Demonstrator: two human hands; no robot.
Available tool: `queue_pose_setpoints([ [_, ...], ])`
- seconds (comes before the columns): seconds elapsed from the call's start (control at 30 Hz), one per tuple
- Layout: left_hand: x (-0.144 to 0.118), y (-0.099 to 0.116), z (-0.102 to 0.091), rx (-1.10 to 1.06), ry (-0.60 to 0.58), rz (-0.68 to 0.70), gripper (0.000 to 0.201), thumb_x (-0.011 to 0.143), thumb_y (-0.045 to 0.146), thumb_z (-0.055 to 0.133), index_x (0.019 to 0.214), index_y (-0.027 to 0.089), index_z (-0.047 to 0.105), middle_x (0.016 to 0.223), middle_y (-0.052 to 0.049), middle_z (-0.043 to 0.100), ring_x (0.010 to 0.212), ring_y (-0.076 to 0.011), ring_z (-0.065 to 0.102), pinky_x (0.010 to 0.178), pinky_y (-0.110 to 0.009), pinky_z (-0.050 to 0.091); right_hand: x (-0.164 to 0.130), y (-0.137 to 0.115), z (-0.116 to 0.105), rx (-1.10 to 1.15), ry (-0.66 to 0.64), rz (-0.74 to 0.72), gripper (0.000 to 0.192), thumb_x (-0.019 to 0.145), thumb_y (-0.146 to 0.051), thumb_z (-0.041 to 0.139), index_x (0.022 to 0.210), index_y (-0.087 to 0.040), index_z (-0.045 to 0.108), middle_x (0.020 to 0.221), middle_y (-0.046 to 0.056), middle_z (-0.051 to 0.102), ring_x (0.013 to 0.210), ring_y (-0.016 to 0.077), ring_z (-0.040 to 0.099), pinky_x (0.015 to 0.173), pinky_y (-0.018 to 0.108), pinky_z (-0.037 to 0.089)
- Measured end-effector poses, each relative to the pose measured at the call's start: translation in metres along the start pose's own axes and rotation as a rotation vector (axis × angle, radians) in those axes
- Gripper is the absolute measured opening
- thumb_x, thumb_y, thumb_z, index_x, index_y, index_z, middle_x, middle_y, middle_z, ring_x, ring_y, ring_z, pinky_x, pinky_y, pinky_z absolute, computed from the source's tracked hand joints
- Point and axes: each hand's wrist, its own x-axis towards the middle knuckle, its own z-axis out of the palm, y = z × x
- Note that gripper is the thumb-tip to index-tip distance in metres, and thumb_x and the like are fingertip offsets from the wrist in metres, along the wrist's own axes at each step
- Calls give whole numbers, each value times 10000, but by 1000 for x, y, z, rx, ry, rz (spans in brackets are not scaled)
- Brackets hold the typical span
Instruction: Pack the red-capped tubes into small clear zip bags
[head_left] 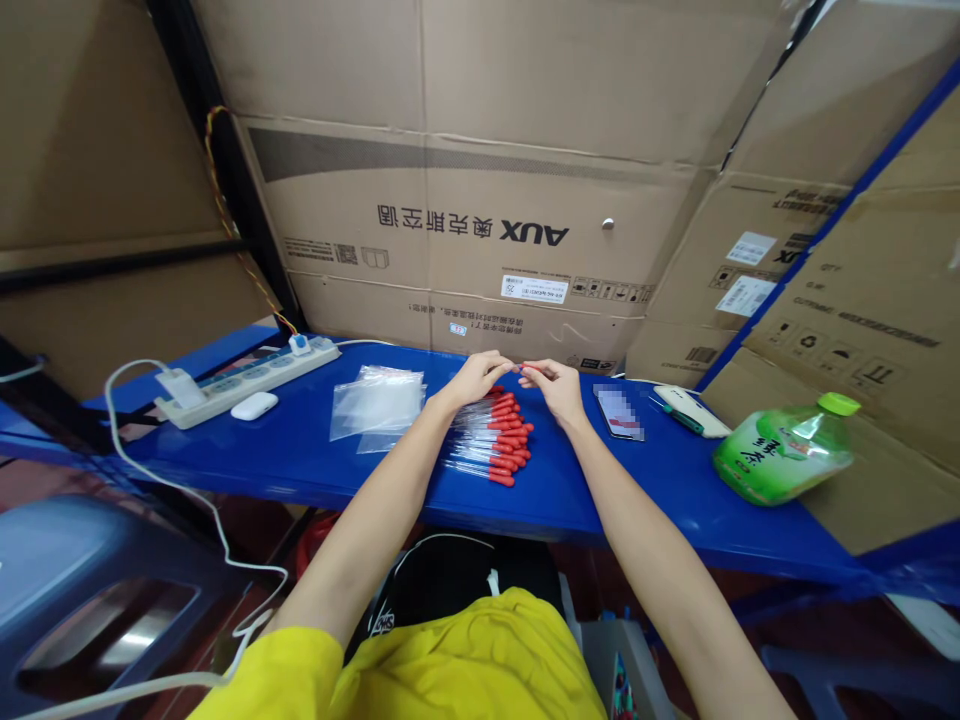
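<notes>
Both forearms reach forward over the blue bench [300, 450] and converge toward 12 o'clock, wrists slightly raised. The left hand [477, 377] and the right hand [556, 385] meet fingertip to fingertip just above the far end of a heap of tubes [495, 440]. Between them they pinch one small red-tipped piece [523, 368], thumbs and forefingers closed on it, the other fingers loosely curled; whether it is a whole tube or only a cap is too small to tell.

The tubes are slim and clear, each with a red cap, lying flat and roughly parallel in a loose pile on the bench, caps mostly pointing to 3 o'clock. The pile sits directly below the hands, between the two wrists.

At 9 o'clock of the pile lie clear plastic bags [377, 403]; at 3 o'clock, a phone [619, 412].
</notes>
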Motion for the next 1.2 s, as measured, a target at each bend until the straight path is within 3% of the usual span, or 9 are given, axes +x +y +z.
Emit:
queue_pose_setpoints([
  [0.17, -1, -3, 0, 13, -4, 6, 425, 1061, 406, 457, 1075, 144, 792, 940, -87, 755, 894, -204, 650, 870, -316, 479, 0, 1, 1, 23, -17, 11, 473, 691, -580, 856, 937, -185, 772, 873, 73, 801, 765, 250, 772, 786, 419, 661],
  [0.37, -1, -4, 0, 24, 54, 20, 439, 1044, 461, 493, 1094, 156, 804, 969, -100, 750, 889, -206, 650, 877, -320, 478, 1, 2, 1, 13, -16, 26, 493, 713, -583, 841, 993, -182, 773, 703, 16, 740, 550, 160, 673, 552, 298, 581],
  [0.67, -1, -6, -2, -34, 83, 7, 439, 1029, 478, 507, 1119, 170, 806, 962, -106, 748, 859, -212, 643, 830, -335, 468, 1, -3, 2, 160, -28, 105, 520, 717, -617, 847, 1027, -210, 753, 803, 40, 773, 678, 177, 731, 697, 330, 625],
  [1.0, -1, -12, 1, -168, 73, -58, 382, 982, 480, 583, 1080, 189, 811, 1061, -101, 782, 940, -230, 692, 838, -327, 474, 2, 0, 2, 176, -26, 111, 499, 721, -635, 842, 931, -195, 736, 795, 49, 774, 656, 168, 725, 666, 300, 601],
  [1.07, -1, -9, 0, -211, 92, -91, 354, 945, 474, 639, 1070, 189, 807, 1019, -92, 788, 889, -217, 690, 808, -319, 475, 2, 0, 3, 172, -28, 105, 496, 719, -631, 845, 928, -197, 726, 789, 48, 772, 653, 168, 723, 663, 302, 598],
  [1.2, 1, 1, -2, -376, 236, -212, 352, 771, 462, 824, 938, 157, 767, 785, -51, 741, 703, -169, 635, 698, -287, 463, 2, -2, 3, 160, -29, 90, 493, 716, -629, 845, 927, -201, 720, 794, 49, 772, 646, 165, 712, 646, 301, 588],
])
